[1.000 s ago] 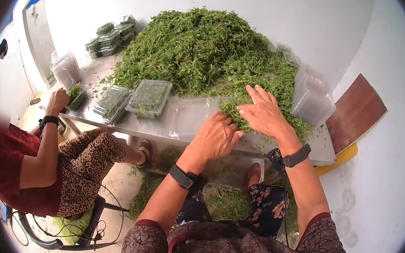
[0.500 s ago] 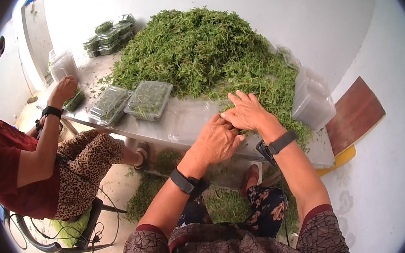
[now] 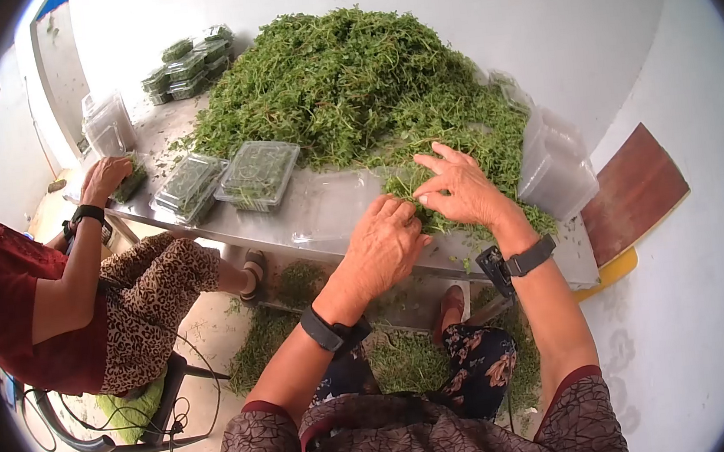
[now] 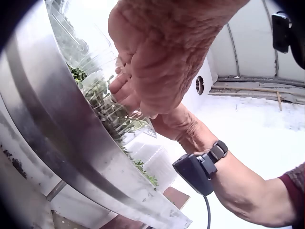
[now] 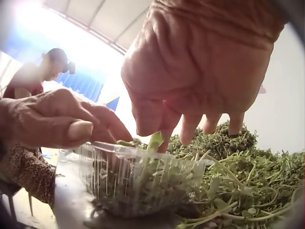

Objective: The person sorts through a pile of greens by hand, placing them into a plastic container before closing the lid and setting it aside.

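Note:
An open clear plastic container (image 5: 138, 186) filled with green sprigs (image 5: 155, 143) stands at the table's front edge. The left hand (image 3: 386, 245) is at its left side, fingers bent over the rim into the greens; in the right wrist view the left thumb lies by the rim. Above the container is the right hand (image 3: 463, 192), thumb and index finger together at a sprig, other fingers spread. The left wrist view shows the left hand (image 4: 157, 62) over the greens, partly hiding the right fingers. The clear lid (image 3: 338, 206) lies flat to the left.
Behind the hands rises a large heap of greens (image 3: 339, 80). Closed filled boxes (image 3: 259, 175) stand to the left, more stacked at the back (image 3: 185, 67). Nested empty containers (image 3: 555, 168) stand right. A seated person (image 3: 45, 283) handles another box at the left.
The right hand first moved left over the left fingers, then shifted back right, its thumb and index finger drawing together at the greens. The left hand has barely moved.

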Demonstrator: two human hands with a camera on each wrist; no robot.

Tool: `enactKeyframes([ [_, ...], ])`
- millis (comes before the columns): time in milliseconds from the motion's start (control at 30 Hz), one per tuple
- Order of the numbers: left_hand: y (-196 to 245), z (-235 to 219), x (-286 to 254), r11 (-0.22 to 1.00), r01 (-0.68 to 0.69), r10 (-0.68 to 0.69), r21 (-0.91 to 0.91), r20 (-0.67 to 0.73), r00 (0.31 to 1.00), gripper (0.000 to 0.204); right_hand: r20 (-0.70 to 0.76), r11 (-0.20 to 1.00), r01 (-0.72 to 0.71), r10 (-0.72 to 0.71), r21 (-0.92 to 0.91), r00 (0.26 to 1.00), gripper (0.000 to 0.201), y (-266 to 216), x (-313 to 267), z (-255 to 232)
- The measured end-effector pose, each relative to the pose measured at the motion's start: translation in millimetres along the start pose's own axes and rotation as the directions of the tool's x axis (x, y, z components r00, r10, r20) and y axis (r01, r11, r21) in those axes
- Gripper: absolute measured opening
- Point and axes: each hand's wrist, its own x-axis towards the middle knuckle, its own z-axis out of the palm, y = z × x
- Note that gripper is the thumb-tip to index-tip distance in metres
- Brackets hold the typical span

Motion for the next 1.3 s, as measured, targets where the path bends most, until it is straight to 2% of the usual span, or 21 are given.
enactKeyframes([
  [67,0,5,-3,0.999,0.022,-0.019,-0.042,0.073,0.997,0.019,0.015,0.999,0.025,-0.024,-0.037,1.000,0.016,-2,-2,5],
  [167,-3,10,-4,0.997,0.002,0.003,-0.071,0.064,0.998,0.020,0.047,0.996,0.063,-0.060,-0.064,0.997,0.019,-5,1,13],
  [233,-3,7,-5,0.996,0.019,-0.014,-0.085,0.063,0.998,0.020,0.092,0.984,0.099,-0.086,-0.146,0.992,0.023,-8,4,20],
  [300,-3,6,-5,0.995,0.035,-0.030,-0.097,0.059,0.998,0.020,0.084,0.984,0.109,-0.098,-0.139,0.992,0.026,-8,9,24],
  [400,-2,7,-4,0.994,0.001,0.004,-0.112,0.041,0.999,0.019,0.148,0.974,0.095,-0.065,-0.203,0.987,0.029,-10,15,22],
  [467,0,4,-3,0.993,0.030,-0.016,-0.114,0.121,0.993,0.018,0.178,0.971,0.063,-0.022,-0.232,0.984,0.032,-9,19,21],
  [567,0,7,-3,0.991,0.028,-0.018,-0.130,0.073,0.997,0.019,0.174,0.983,0.008,0.025,-0.185,0.984,0.028,-9,26,25],
  [667,-3,9,-2,0.988,0.020,-0.006,-0.155,0.089,0.996,0.019,0.177,0.993,-0.065,0.082,-0.103,0.981,0.028,-3,33,36],
  [767,-3,5,-2,0.984,0.036,-0.016,-0.173,0.116,0.993,0.019,0.205,0.989,-0.042,0.072,-0.145,0.976,0.029,-1,34,35],
  [900,-8,-6,1,0.972,0.067,-0.018,-0.225,0.212,0.977,0.022,0.163,0.998,-0.063,0.065,-0.020,0.984,0.025,1,22,15],
  [1000,-16,-14,-1,0.878,0.168,-0.111,-0.447,0.152,0.982,0.032,-0.024,0.978,0.011,-0.007,0.209,1.000,0.025,4,5,-5],
  [1100,-22,-29,1,0.885,0.186,-0.166,-0.427,0.084,0.983,0.033,-0.053,0.966,-0.015,0.030,0.260,0.998,0.025,-1,-19,-18],
  [1300,-27,-31,0,0.947,0.182,-0.156,-0.264,0.116,0.981,0.040,-0.090,0.972,-0.022,0.044,0.232,0.995,0.030,-3,-56,-1],
])
